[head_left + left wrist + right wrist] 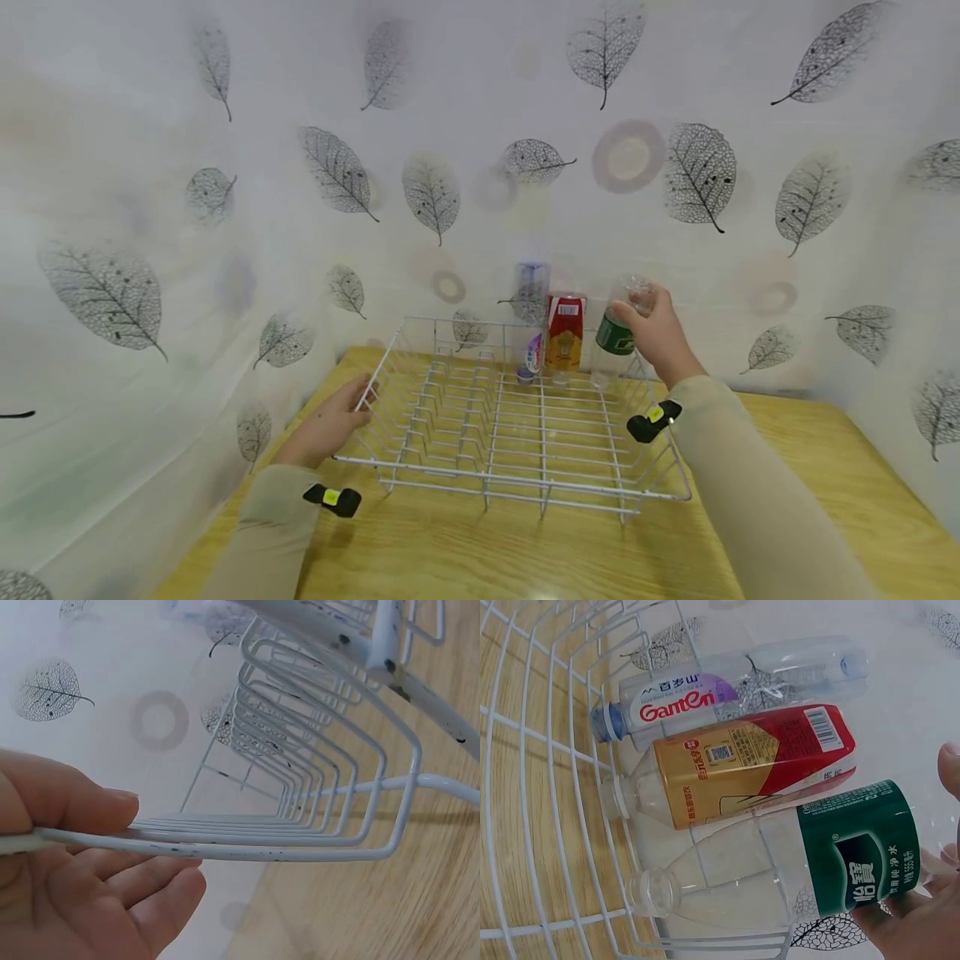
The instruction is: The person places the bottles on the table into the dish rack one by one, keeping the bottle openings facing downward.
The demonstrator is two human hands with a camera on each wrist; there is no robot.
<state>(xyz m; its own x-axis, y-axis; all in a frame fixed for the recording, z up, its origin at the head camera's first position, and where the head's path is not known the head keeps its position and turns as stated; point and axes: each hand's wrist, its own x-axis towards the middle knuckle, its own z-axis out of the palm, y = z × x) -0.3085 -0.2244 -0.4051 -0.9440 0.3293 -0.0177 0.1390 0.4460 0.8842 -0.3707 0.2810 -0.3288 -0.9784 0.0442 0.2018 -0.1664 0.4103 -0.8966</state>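
Observation:
A white wire dish rack [551, 483] stands on the wooden table. My left hand [333, 421] holds the rack's left side, with the thumb over the top wire and the fingers beneath it in the left wrist view. At the rack's back right, my right hand [660, 329] grips the base end of a clear plastic bottle with a green label [859, 847]. This bottle is upside down, its neck near the rack's wires. Beside it, a bottle with a red and gold label [757, 765] and a clear Ganten bottle [679, 701] also stand upside down along the rack's back.
The yellow wood-grain table [450, 550] extends in front of the rack and to its right. A pale sheet with a leaf print [431, 196] hangs close behind the rack and along both sides. Upright wire prongs [468, 408] fill the rack's left half.

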